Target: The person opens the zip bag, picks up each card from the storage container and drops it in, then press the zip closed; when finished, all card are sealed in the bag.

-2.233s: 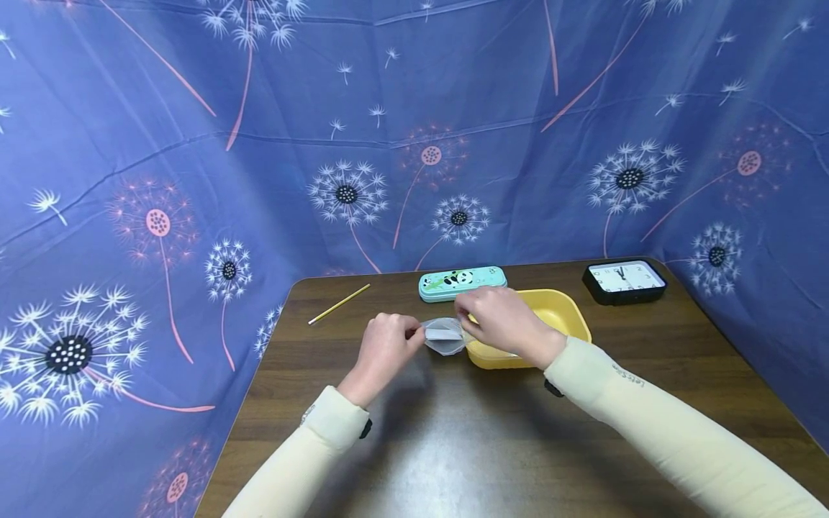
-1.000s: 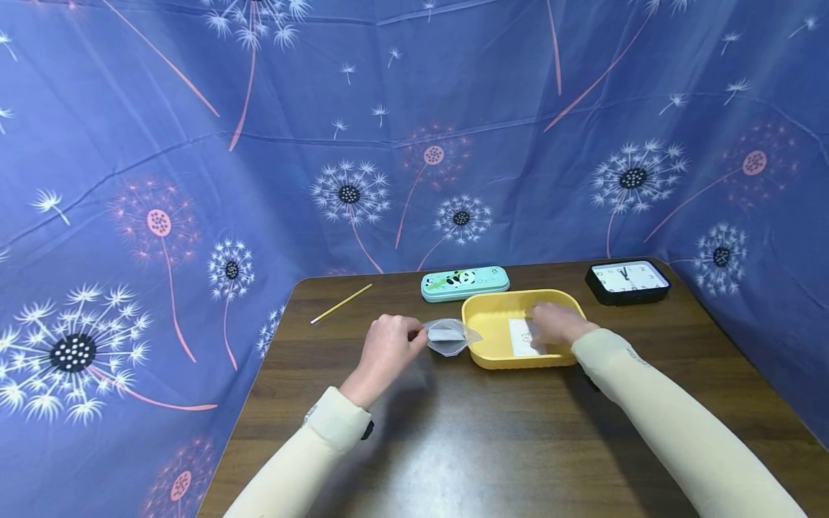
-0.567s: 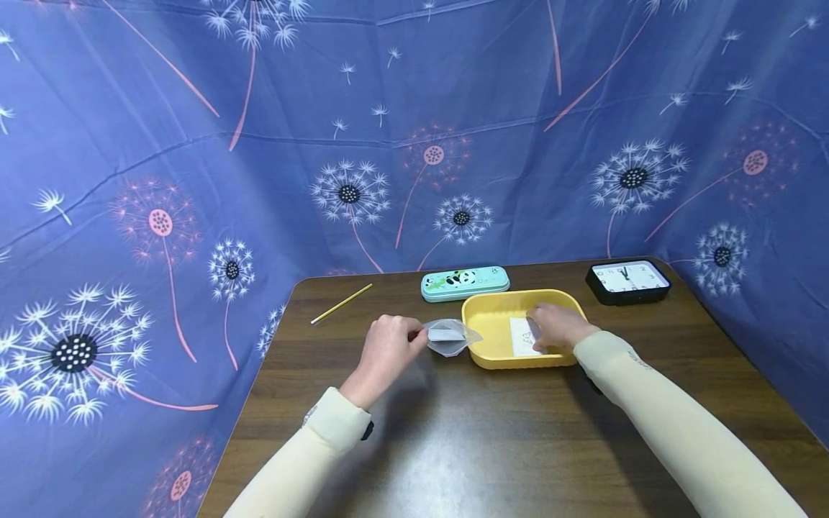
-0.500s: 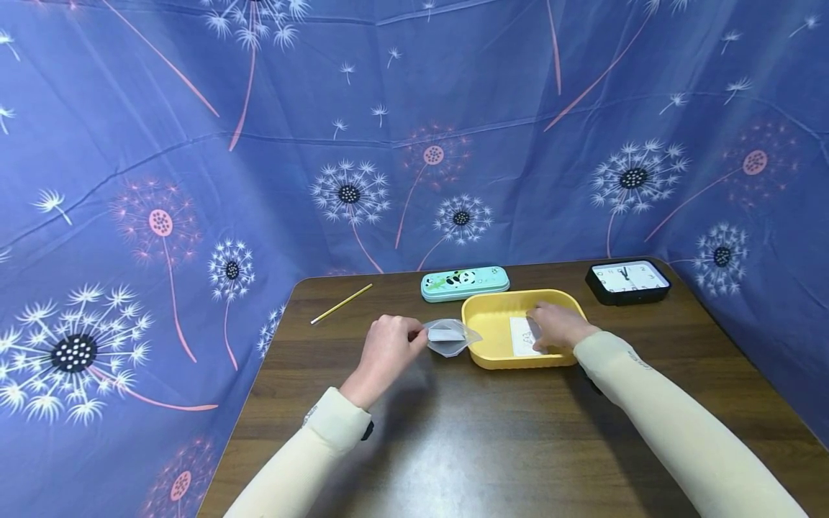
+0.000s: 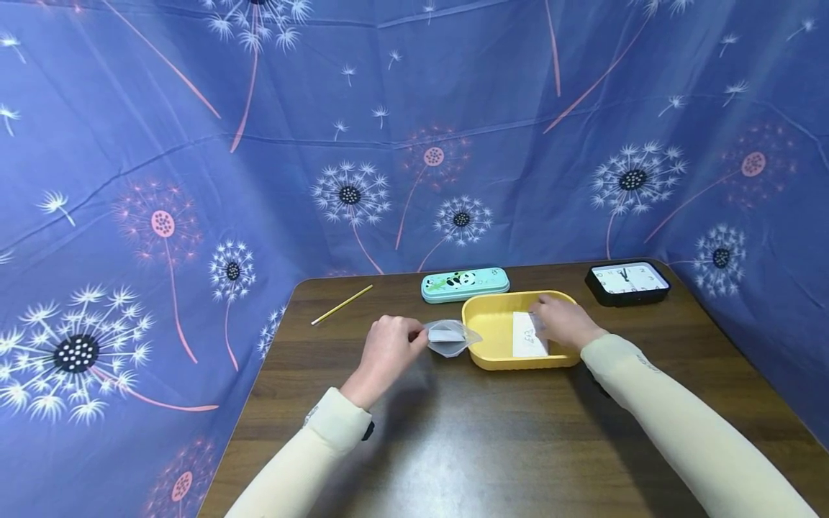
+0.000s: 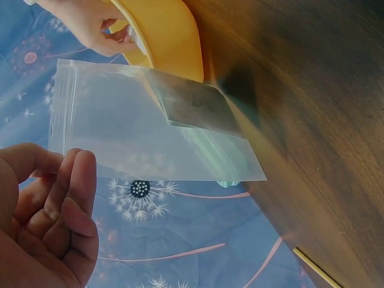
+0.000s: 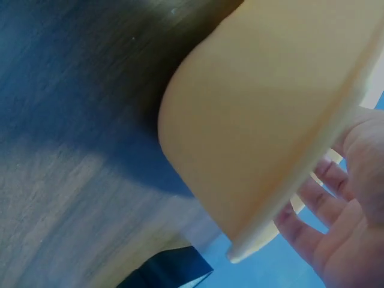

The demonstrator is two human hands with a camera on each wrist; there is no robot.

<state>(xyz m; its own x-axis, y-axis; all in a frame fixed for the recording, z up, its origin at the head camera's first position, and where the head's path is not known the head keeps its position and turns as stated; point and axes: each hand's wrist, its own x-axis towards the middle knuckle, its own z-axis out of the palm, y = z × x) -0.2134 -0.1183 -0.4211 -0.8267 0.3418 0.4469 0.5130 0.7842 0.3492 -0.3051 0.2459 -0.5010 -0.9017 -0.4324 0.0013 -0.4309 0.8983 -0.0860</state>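
My left hand (image 5: 387, 356) pinches the edge of a clear zip bag (image 5: 448, 342) by its seal strip. Low in the bag, a flat greyish rectangular piece (image 6: 195, 105) shows in the left wrist view. The bag hangs just left of a yellow plastic tub (image 5: 492, 364). My right hand (image 5: 565, 324) reaches into the tub and pinches the right side of a white paper (image 5: 526, 337) with a small line drawing on it. In the right wrist view the tub's wall hides the fingertips and the paper's held edge.
A mint pencil case (image 5: 465, 285) with a panda stands behind the tub. A yellow pencil (image 5: 342, 305) lies at the left on the wooden table (image 5: 414, 446). A black-framed clock (image 5: 627, 282) lies at the back right. Patterned blue cloth hangs behind.
My right hand moved from beside the bag into the tub, uncovering the paper. Most recently hand and paper shifted slightly right. The left hand and the bag stayed almost still.
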